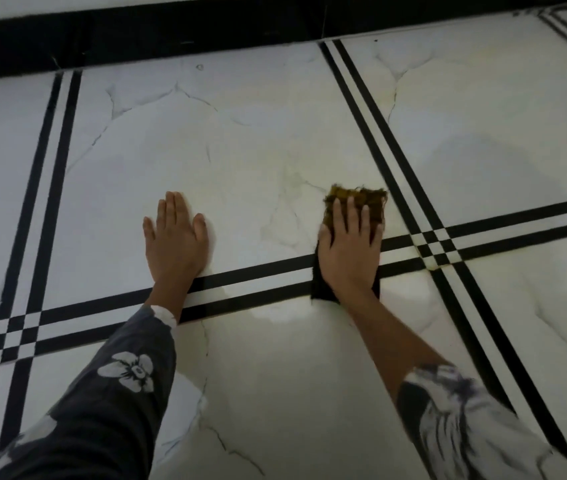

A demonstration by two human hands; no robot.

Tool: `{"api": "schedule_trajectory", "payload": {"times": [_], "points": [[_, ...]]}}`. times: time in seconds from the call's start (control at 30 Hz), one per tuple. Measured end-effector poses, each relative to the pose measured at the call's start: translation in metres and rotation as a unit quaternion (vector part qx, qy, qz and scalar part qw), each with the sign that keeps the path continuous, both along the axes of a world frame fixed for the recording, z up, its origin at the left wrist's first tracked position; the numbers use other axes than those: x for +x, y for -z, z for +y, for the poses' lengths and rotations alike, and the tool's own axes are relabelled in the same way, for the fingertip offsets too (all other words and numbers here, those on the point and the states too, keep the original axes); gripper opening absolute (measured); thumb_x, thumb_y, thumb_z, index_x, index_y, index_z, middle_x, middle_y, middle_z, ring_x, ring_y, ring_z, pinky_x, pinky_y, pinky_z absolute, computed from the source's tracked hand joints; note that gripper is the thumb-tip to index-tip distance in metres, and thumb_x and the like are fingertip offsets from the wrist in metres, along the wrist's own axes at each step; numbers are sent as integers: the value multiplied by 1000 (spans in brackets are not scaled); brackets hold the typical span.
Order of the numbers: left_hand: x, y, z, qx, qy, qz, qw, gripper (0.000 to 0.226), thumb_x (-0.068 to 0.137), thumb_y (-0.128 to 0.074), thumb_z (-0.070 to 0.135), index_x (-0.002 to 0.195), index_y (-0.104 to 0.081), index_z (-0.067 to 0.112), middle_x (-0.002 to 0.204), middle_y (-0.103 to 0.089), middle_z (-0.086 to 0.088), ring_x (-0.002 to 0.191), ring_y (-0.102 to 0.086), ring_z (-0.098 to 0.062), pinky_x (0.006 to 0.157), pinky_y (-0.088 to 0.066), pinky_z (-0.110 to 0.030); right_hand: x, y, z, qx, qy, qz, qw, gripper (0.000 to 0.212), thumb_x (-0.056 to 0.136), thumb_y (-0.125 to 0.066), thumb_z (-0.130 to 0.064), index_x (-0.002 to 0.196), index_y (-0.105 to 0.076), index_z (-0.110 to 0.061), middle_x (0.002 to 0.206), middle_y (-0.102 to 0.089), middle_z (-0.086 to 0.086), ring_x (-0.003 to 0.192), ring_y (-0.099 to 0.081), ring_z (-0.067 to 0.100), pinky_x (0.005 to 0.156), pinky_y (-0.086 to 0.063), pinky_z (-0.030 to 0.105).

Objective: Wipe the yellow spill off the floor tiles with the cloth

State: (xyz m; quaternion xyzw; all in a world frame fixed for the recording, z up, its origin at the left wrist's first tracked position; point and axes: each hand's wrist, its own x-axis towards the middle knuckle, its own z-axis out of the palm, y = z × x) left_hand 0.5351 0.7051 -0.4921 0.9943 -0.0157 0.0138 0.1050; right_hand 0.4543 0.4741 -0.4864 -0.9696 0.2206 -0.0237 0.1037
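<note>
Two hands lie flat on the floor tiles [240,133]: the right hand [349,247] presses a small dark cloth [358,197], yellow-stained at its far edge, across the double black stripe [258,271], and the left hand [174,237] rests bare on the white tile well to the side. The cloth looks thin, limp and light, likely to bunch or skid on the glossy tile, so flat palm pressure should suit it better than a corner pinch. The fingers [350,216] of both hands are straight and slightly spread, grasping nothing; a faint yellowish film [296,199] seems to remain between the hands.
</note>
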Motion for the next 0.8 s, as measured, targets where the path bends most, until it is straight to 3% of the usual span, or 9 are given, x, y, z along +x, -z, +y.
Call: {"api": "schedule_trajectory", "payload": {"times": [0.1,0.2,0.3,0.43,0.6,0.73,0.8], "points": [[0,-1,-3,-5,-3,10,1000,57,100,-20,34,149,-9,6,158,-10,-11,146,-8,-23,117,-4,-46,-25,-1,34,8,-127,5,992,62,91,-2,-48,148,-7,-27,158,-6,-2,145,-1,20,115,2,42],[0,-2,-2,-10,3,8,1000,57,100,-21,34,149,-11,6,157,-11,-11,145,-9,-24,117,-4,-47,1,-4,6,16,-193,16,981,55,96,-14,-47,148,-10,-29,158,-8,-5,145,-1,16,116,0,40],[0,-3,0,-17,8,0,1000,57,100,-22,33,149,-13,5,157,-13,-12,145,-10,-26,116,-6,-48,9,-1,-24,6,-110,20,994,53,99,-19,-45,148,-8,-28,158,-6,-4,145,0,18,117,-1,41],[-2,-7,-2,-23,4,12,1000,57,100,-22,33,149,-12,4,157,-14,-13,145,-11,-26,117,-5,-48,-28,2,-9,-3,-56,14,998,64,91,0,-51,149,-9,-26,157,-9,-1,145,-3,21,117,-1,43],[-12,-21,-27,-9,10,13,1000,54,101,-22,29,149,-12,5,157,-14,-11,145,-11,-24,117,-3,-47,-60,1,0,1,-65,-34,997,65,95,-9,-53,145,-27,-16,150,-31,4,138,-32,24,110,-29,47],[-62,-18,-83,-32,138,18,990,55,101,-15,35,150,-7,10,158,-9,-6,146,-7,-19,118,-3,-42,-94,-4,24,37,-4,-77,996,77,91,-15,-61,144,-28,-6,150,-29,11,138,-27,24,114,-11,35],[-79,-9,-91,-15,152,13,988,56,100,-11,38,150,-5,12,158,-8,-5,146,-5,-19,118,-3,-43,-109,-5,34,58,0,-46,997,85,88,-13,-67,142,-31,-4,149,-33,12,137,-31,26,111,-6,33]]}}
